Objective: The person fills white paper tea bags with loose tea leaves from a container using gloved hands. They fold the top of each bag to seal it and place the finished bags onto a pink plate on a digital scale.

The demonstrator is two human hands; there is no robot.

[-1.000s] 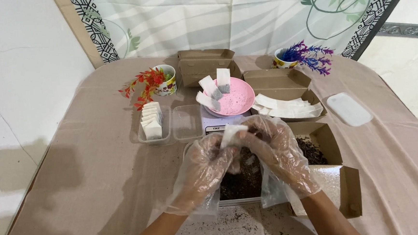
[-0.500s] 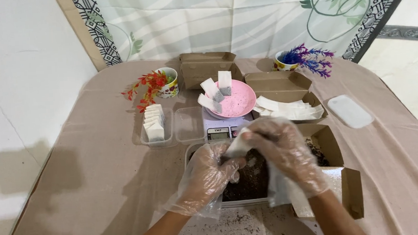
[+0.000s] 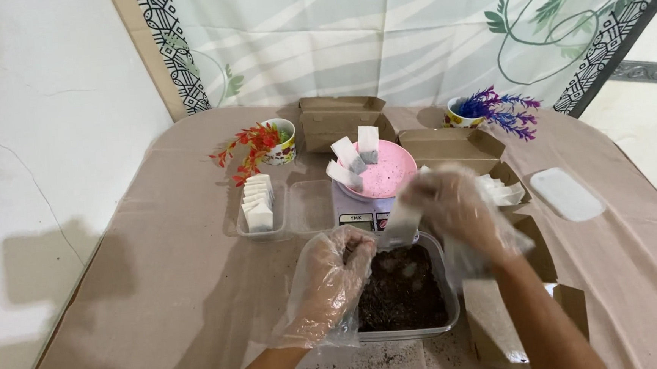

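Both my hands wear thin clear plastic gloves. My right hand (image 3: 451, 203) grips a small white paper sachet (image 3: 403, 219) and is raised over the far rim of a clear plastic tub (image 3: 448, 306) of dark loose material. My left hand (image 3: 332, 272) rests loosely curled at the tub's left rim and holds nothing that I can see. Just beyond stands a small scale (image 3: 361, 219) with a pink plate (image 3: 385, 179) on it, which bears three white sachets (image 3: 349, 156).
A clear tray (image 3: 258, 211) left of the scale holds a row of white sachets; an empty one sits beside it. Open brown cardboard boxes (image 3: 455, 146) stand behind and to the right. Two cups with artificial plants (image 3: 265, 143) and a white lid (image 3: 566, 193) sit on the beige tablecloth.
My right hand has lifted away from my left, carrying the white sachet up and to the right toward the scale. My left hand has stayed by the tub.
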